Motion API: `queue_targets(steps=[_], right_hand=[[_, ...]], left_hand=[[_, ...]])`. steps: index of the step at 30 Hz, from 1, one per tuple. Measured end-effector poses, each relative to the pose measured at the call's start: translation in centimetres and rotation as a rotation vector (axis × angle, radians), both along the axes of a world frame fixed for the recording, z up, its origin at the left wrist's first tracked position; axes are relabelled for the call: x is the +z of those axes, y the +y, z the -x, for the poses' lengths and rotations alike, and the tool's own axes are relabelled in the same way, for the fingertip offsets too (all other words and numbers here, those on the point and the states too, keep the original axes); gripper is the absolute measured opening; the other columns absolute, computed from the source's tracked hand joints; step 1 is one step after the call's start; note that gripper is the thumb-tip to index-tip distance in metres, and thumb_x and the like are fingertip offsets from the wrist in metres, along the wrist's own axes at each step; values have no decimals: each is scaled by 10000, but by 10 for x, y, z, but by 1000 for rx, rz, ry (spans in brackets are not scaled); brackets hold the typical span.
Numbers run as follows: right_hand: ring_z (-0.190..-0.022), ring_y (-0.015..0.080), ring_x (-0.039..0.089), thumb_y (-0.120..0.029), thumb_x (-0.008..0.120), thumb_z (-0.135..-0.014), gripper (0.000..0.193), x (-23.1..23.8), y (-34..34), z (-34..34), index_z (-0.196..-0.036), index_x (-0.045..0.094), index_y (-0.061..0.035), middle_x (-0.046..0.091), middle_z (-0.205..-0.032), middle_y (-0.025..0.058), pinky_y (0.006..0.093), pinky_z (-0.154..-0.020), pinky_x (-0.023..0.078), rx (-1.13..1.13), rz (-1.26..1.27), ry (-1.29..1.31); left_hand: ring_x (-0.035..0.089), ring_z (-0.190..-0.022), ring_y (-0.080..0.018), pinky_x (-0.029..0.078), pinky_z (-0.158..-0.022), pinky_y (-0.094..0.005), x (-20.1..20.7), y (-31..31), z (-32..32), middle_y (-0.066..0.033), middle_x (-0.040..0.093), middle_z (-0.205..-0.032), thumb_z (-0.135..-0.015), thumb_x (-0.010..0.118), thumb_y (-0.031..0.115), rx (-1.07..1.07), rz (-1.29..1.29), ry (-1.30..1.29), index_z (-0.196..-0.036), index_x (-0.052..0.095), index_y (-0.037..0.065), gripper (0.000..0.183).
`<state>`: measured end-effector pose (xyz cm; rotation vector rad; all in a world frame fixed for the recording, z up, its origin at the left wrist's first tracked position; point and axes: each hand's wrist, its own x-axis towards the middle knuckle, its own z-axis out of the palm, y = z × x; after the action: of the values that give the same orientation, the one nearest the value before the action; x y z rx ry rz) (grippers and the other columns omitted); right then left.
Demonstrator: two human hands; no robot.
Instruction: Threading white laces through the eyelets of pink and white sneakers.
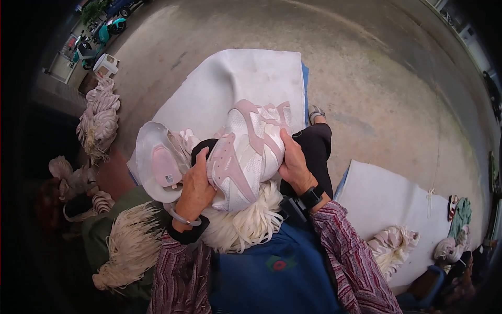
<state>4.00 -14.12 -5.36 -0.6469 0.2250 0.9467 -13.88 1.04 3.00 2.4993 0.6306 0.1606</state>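
Between my two hands is a bundle of white mesh and pink shoe uppers (246,152), held up above my lap. My left hand (196,191) grips its left edge, thumb on top, next to a black rounded part. My right hand (295,162) closes on the right side, its thumb along the top and its other fingers mostly hidden. Under the uppers, a bunch of cream shoelaces (246,222) lies on my lap. Beside my left hand sits a pale rounded piece (144,149) with a pink tongue-shaped panel (165,166) that carries a small label.
A large white sheet (209,86) spreads ahead; another (387,199) lies right, bearing a lace-and-upper bundle (392,246). More cream laces (130,243) hang at left. Tied uppers (99,120) are stacked by a white stool (106,65). Scooters (107,31) stand far left.
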Motion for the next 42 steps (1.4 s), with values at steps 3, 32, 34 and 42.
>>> queue_targets(steps=[3,32,34,42], right_hand=[[-1078,264,617,-324,454,-1023,455,11,9,2,-1278,498,50,599,-1213,161,389,-948,506,11,40,-47],[-1143,221,585,-349,424,-1036,473,-1,-17,-7,-1343,483,6,573,-1316,115,358,-994,461,68,25,123],[-1116,231,597,-341,427,-1035,471,0,-13,-12,-1332,486,20,581,-1296,132,363,-978,475,41,54,117],[-971,237,665,-279,478,-1016,417,4,-51,-48,-1253,537,58,637,-1185,161,346,-862,554,157,124,-189]], left_hand=[[541,-1148,-432,436,-983,-421,-3,1,-14,-279,553,-1210,-747,669,6,-128,53,18,-1421,304,23,767],[564,-1119,-199,422,-1000,-339,-49,66,-144,-111,603,-1211,-1033,355,426,-204,1351,-51,-1289,525,19,510],[581,-1070,-188,434,-960,-308,-39,60,-136,-113,631,-1137,-1032,357,387,-169,1260,-93,-1230,562,-1,482],[601,-921,-168,458,-868,-288,45,22,-98,-108,661,-992,-997,380,354,-356,875,-108,-1042,634,-35,467]])
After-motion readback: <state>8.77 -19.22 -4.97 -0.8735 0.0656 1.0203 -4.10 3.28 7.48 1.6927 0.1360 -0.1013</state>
